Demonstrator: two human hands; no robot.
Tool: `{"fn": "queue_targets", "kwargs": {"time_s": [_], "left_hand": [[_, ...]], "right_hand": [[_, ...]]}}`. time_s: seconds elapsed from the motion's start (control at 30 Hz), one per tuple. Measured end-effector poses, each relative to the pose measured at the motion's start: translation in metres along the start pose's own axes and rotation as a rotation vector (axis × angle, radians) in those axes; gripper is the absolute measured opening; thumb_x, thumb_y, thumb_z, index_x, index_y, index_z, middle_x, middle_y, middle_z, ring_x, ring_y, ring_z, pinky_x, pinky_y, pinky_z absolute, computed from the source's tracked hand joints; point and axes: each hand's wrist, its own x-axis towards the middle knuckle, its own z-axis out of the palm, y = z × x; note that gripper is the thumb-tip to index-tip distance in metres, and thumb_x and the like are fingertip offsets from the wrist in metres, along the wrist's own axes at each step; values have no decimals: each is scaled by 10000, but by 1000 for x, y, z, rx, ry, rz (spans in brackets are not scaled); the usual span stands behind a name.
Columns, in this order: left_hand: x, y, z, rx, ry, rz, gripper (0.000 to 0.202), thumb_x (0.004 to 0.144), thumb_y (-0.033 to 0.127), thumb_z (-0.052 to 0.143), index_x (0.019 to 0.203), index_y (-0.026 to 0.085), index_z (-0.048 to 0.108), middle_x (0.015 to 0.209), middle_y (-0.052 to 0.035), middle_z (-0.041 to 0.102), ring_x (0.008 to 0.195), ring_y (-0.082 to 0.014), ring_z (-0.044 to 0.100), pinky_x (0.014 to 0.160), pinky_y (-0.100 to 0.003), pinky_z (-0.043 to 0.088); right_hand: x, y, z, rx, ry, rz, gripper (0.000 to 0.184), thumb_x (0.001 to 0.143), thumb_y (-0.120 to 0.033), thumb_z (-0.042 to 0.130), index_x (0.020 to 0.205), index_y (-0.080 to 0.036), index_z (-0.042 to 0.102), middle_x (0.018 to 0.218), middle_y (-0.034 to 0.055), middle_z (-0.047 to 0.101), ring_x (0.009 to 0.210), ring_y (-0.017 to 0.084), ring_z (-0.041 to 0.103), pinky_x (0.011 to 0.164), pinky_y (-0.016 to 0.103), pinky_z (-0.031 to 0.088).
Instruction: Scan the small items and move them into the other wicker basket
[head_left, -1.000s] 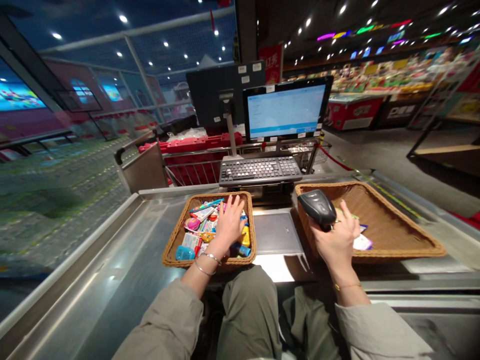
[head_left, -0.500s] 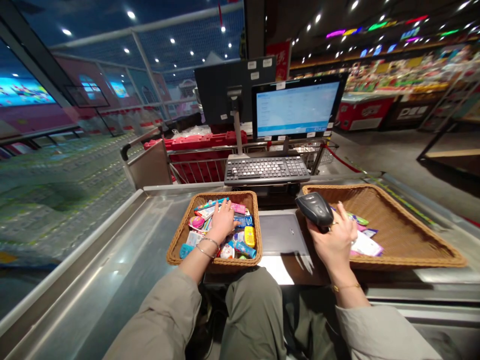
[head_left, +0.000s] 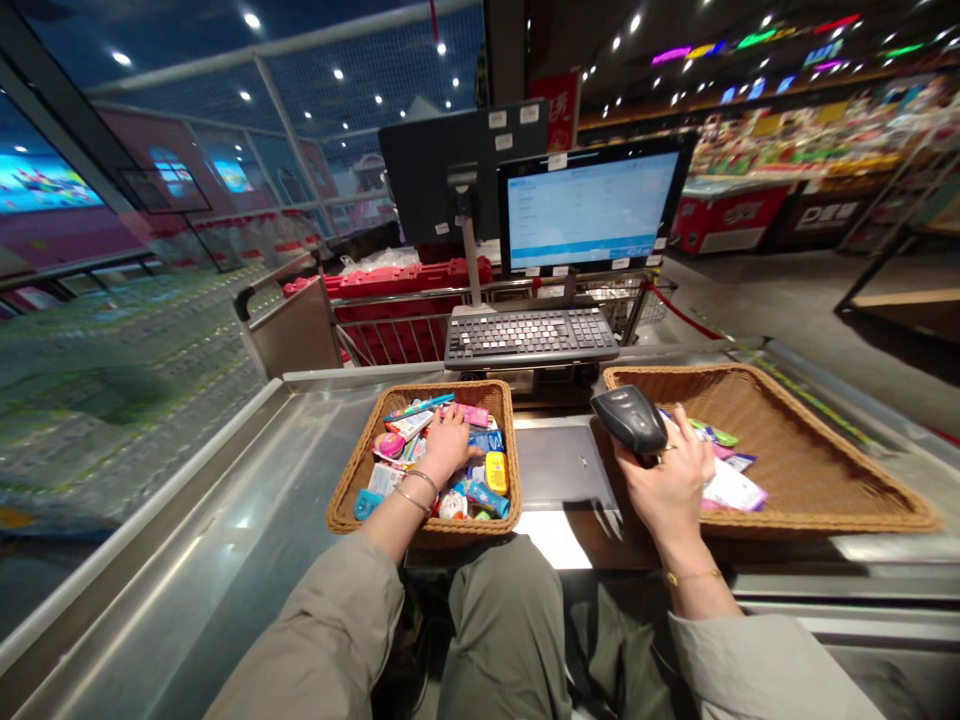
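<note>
A lit flat monitor (head_left: 589, 208) with a pale blue screen stands at upper centre, and just left of it the dark back of a second screen (head_left: 435, 175) sits on a grey pole. Below them lies a black keyboard (head_left: 531, 335). Behind it stands a wire metal trolley (head_left: 405, 335) with red plastic crates (head_left: 390, 285) on top. A brushed stainless steel tabletop (head_left: 247, 520) runs across the lower left, and a flat grey plate (head_left: 562, 465) is set into it at centre. A red hanging sign (head_left: 559, 110) shows above the monitor. At upper right are red display chests (head_left: 724, 215) and blurred shelves of goods (head_left: 787, 150).
</note>
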Motion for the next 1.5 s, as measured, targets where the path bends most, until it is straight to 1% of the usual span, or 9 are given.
{"fn": "queue_targets", "kwargs": {"time_s": [0.2, 0.5, 0.63, 0.77, 0.9, 1.03, 1.13, 1.33, 1.5], "left_hand": [[-6, -5, 2, 2, 31, 149, 500, 831, 428, 800, 1292, 259, 700, 1552, -151, 527, 1516, -390, 362, 1228, -609, 266], [-14, -12, 1, 27, -10, 220, 536, 783, 194, 775, 1294, 300, 649, 1430, -82, 651, 1475, -369, 427, 1222, -655, 226], [-8, -14, 2, 18, -27, 238, 462, 784, 208, 786, 1221, 281, 655, 1321, -56, 717, 1420, -327, 491, 1236, -622, 194], [0, -17, 5, 22, -25, 266, 293, 818, 265, 782, 1092, 250, 679, 1151, -35, 770, 1252, -279, 616, 1255, -560, 188], [3, -18, 5, 46, -21, 292, 180, 837, 266, 746, 1004, 220, 695, 1072, -55, 775, 1156, -274, 659, 1246, -523, 220], [-2, -15, 4, 56, -15, 300, 224, 852, 310, 699, 1026, 169, 701, 1092, -134, 764, 1088, -298, 693, 1210, -501, 289], [-5, -13, 4, 52, -13, 291, 225, 865, 304, 665, 1028, 154, 706, 1080, -157, 767, 1058, -304, 714, 1204, -489, 307], [-8, -13, -1, 29, 19, 255, 184, 914, 171, 584, 1048, 161, 710, 1063, -137, 783, 1059, -266, 734, 1204, -438, 334], [-14, -16, -8, 2, 80, 177, 290, 913, 169, 590, 1183, 190, 694, 1218, -114, 761, 1166, -259, 701, 1188, -425, 382]], "right_hand": [[-1, 3, 0, 6, 28, -21, 412, 841, -445, 653, 1148, -172, 686, 1171, 163, 727, 1349, 384, 532, 1138, 642, 304], [-2, -1, 0, 10, 5, 25, 406, 841, -480, 643, 1107, -181, 709, 1197, 165, 730, 1385, 370, 516, 1194, 638, 236], [-2, 0, 0, 11, 3, 28, 409, 838, -488, 641, 1094, -175, 706, 1201, 168, 732, 1383, 373, 517, 1192, 648, 226], [-2, -2, 0, 4, 3, 25, 407, 849, -497, 629, 1101, -185, 702, 1196, 163, 730, 1383, 369, 516, 1177, 632, 261], [-3, -1, -1, 11, 13, 12, 412, 855, -488, 632, 1130, -187, 687, 1204, 159, 727, 1373, 372, 526, 1178, 654, 251], [-3, 0, -1, 7, 17, 14, 399, 852, -484, 640, 1113, -188, 694, 1200, 167, 727, 1376, 374, 527, 1178, 642, 262], [-3, 0, 0, 11, 19, 14, 405, 849, -482, 645, 1120, -184, 695, 1200, 176, 727, 1375, 381, 531, 1175, 650, 265], [-3, -2, 0, 12, 16, 21, 405, 843, -483, 643, 1109, -184, 704, 1196, 173, 729, 1373, 376, 532, 1181, 650, 255], [-2, -4, -3, 14, 27, 6, 385, 841, -477, 643, 1088, -188, 705, 1192, 167, 731, 1372, 375, 532, 1182, 647, 257]]}}
